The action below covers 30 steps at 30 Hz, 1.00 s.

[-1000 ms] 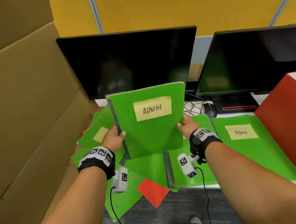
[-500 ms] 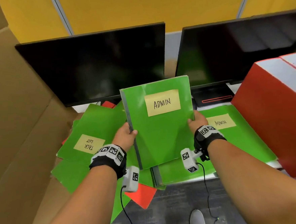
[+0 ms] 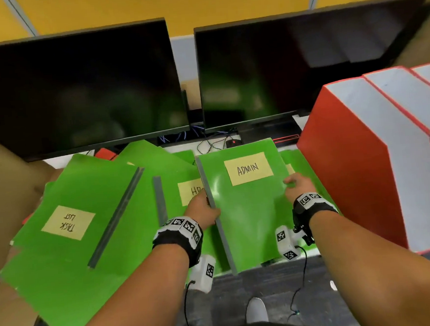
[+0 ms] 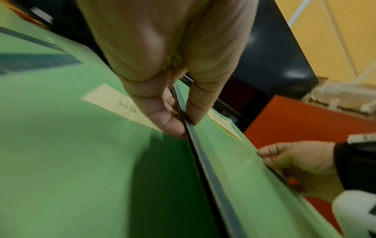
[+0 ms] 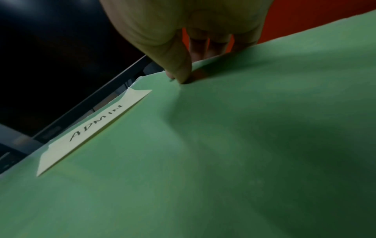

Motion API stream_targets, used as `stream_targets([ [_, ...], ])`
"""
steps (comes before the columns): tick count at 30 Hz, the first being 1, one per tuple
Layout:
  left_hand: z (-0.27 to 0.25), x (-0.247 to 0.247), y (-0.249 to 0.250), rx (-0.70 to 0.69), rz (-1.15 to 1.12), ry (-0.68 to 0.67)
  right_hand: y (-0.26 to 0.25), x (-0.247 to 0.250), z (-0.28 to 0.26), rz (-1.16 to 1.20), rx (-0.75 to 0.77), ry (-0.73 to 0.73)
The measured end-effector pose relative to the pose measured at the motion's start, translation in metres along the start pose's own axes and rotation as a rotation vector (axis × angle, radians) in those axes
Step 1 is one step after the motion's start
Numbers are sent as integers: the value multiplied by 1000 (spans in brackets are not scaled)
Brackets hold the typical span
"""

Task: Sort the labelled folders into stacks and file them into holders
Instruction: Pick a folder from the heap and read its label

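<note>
Left hand (image 3: 202, 210): it pinches the grey spine edge of the ADMIN folder (image 3: 248, 211); in the left wrist view the thumb lies on top of the cover and the fingers (image 4: 162, 119) are under the spine.
Right hand (image 3: 298, 186): it grips the opposite, open edge of the same folder; in the right wrist view the thumb presses on the cover and the other fingers (image 5: 198, 46) go under it.
ADMIN folder: it is green, with a yellow label near its far end, and is held between the two hands, low over another green folder (image 3: 300, 167).
Under the right fingers: that other folder lies below; only a strip of it and a corner of its yellow label show.
Just left of the left fingers: the HR folder (image 3: 176, 206), its label partly covered by the held folder and the left hand.
Further left: the TASK LIST folder (image 3: 80, 210) lies on a loose pile of green folders, its label turned upside down.
Right of the right fingers: red file holders (image 3: 356, 168) stand near, in a row; the frame cuts the farther ones.
Beyond the fingers: two dark monitors (image 3: 81, 88), with cables and a mouse (image 3: 233, 143) under them.
Far left: a cardboard wall (image 3: 3, 177).
Hard to make out: whether the held folder touches the one below.
</note>
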<state>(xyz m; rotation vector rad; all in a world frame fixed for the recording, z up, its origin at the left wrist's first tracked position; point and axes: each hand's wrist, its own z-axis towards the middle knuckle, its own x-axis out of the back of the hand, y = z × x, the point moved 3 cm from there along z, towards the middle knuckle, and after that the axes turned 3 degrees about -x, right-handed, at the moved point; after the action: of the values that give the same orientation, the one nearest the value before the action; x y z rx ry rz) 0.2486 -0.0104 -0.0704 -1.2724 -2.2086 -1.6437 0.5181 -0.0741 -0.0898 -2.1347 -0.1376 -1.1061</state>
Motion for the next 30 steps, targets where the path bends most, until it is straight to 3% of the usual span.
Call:
stream_targets([
  [5,21,-46,9,-59,-24,-17,29,19,19,-112,-58,73],
  [10,31,-82,15,-92,198,-56,51,27,31,-166,-69,64],
  [21,50,-101,24,-108,264,-38,45,10,28,-559,-7,27],
  [25,50,-104,24,-137,230,-50,36,1,30,-601,155,-116],
  [27,49,-103,20,-145,244,-51,35,-2,31,-589,170,-206],
  [30,50,-96,15,-160,333,-78,36,-2,33,-595,156,-228],
])
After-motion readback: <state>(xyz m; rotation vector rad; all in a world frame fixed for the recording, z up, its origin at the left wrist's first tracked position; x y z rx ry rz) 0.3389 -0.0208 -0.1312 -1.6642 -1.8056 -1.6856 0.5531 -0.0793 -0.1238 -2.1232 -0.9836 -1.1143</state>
